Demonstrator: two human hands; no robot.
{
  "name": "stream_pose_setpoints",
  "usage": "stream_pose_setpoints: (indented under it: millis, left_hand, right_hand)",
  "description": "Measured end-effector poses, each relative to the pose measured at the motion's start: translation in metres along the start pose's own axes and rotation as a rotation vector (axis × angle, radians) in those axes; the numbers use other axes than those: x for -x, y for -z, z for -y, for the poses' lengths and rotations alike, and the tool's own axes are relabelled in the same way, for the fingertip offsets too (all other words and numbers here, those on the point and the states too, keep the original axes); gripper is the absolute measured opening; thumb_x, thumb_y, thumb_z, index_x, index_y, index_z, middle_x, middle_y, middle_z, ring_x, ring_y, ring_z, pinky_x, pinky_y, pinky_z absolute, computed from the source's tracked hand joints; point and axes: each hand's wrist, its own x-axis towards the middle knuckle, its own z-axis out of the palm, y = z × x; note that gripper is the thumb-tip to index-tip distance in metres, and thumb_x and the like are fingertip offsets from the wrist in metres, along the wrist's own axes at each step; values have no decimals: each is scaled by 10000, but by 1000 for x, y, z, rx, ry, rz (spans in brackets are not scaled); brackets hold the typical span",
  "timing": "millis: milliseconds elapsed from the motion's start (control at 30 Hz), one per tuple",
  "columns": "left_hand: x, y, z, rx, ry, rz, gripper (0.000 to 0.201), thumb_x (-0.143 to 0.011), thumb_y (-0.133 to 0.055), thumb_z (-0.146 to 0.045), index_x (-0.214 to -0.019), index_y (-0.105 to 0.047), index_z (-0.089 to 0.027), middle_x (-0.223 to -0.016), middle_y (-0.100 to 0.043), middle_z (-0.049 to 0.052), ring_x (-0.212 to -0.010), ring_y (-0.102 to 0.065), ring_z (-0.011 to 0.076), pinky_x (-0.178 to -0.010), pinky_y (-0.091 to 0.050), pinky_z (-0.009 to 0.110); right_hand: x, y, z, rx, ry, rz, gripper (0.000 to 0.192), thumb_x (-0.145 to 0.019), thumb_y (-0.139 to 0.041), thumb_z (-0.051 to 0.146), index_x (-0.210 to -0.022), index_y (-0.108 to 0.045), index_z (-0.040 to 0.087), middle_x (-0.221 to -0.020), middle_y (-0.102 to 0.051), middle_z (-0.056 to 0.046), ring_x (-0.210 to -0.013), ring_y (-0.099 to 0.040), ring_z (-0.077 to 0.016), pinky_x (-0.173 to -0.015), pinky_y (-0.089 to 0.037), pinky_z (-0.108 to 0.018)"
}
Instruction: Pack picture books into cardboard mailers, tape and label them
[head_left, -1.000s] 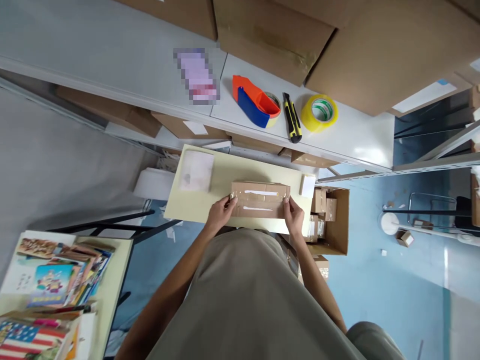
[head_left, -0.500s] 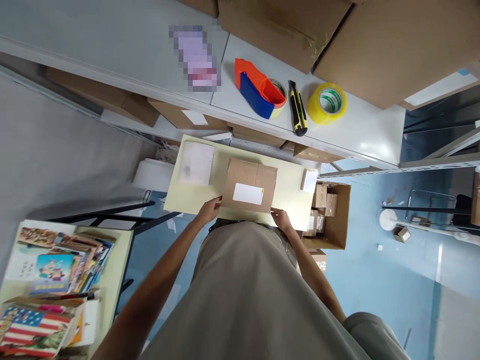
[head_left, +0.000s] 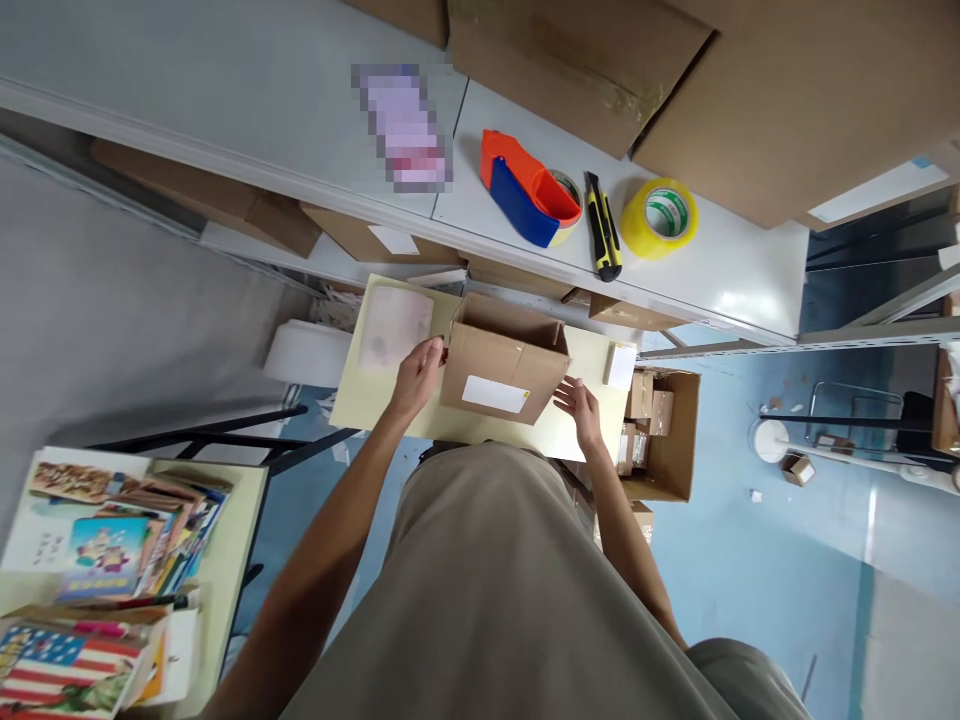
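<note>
One box (head_left: 504, 362) stands on the tabletop (head_left: 375, 405), its open top tipped away from the person and a white label on the near face. The left hand (head_left: 417, 375) grips its left edge, fingers curled on the cardboard; the right hand (head_left: 579, 405) hovers just off the right side, fingers spread and holding nothing. The box looks set up and labelled but unsealed. The tape dispenser (head_left: 529, 188), knife (head_left: 603, 225) and tape roll (head_left: 659, 216) lie untouched on the shelf (head_left: 720, 270) beyond.
</note>
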Motion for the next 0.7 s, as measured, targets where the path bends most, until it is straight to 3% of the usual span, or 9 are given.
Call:
stream_pose_setpoints:
  millis: [100, 200, 367, 433, 533, 600, 700]
  left_hand:
    - [15, 12, -1, 40, -9, -8, 806, -1082, -341, -867, -1233, -724, -174, -1196, -780, 155, -1153, -733, 297, -1072, -614, 411]
    - [27, 15, 2, -76, 32, 34, 774, -1054, -440, -857, -1264, -732, -172, -1254, -792, 171, -1167, -741, 327, -1034, -604, 412]
    - [27, 11, 7, -385, 141, 194, 521, -1092, -505, -684, -1065, -758, -230, -1092, -831, 156, -1060, -777, 375, -892, -552, 388]
    - [21, 8, 7, -444, 130, 158, 485, -1109, -501, -628, -1008, -756, -227, -1094, -837, 166, -1066, -781, 376, -872, -536, 375]
    - [4, 5, 7, -459, 78, 45, 431, -1092, -556, -568, -934, -742, -213, -1105, -830, 178, -1066, -775, 347, -876, -524, 354]
    - [-12, 5, 12, -419, 81, -9, 401, -1073, -594, -528, -853, -706, -212, -988, -808, 148, -997, -759, 307, -860, -516, 338]
    - [-38, 6, 27, -231, 200, -51, 397, -1048, -622, -492, -769, -645, -210, -782, -707, 72, -887, -708, 254, -797, -533, 314]
  right_hand:
    - [15, 0, 3, 3, 9, -15, 972, -984, -456, 974, -1417, -742, 152, -1469, -768, -242, -1329, -776, -369, -1101, -666, -529]
    - [19, -6, 3, 18, -15, 11, 980, -962, -471, 993, -1392, -745, 157, -1418, -787, -238, -1282, -785, -366, -1078, -662, -520]
    - [10, -17, 8, 278, 11, 32, 795, -952, -569, 942, -1193, -751, 207, -1180, -834, -159, -1079, -796, -303, -918, -651, -401]
    - [4, -19, 12, 444, 68, -35, 679, -989, -547, 896, -1003, -705, 235, -933, -801, -104, -872, -749, -264, -773, -594, -348]
    - [-10, -20, 14, 604, 139, -155, 610, -1054, -434, 832, -812, -549, 284, -673, -634, -29, -667, -581, -219, -652, -464, -327]
    - [-23, -19, 13, 606, 145, -213, 617, -1045, -417, 848, -759, -466, 303, -624, -541, 1, -641, -481, -198, -629, -410, -326]
    - [-43, -15, 5, 437, 126, -229, 679, -976, -444, 949, -742, -408, 313, -636, -448, 35, -664, -396, -172, -602, -370, -312]
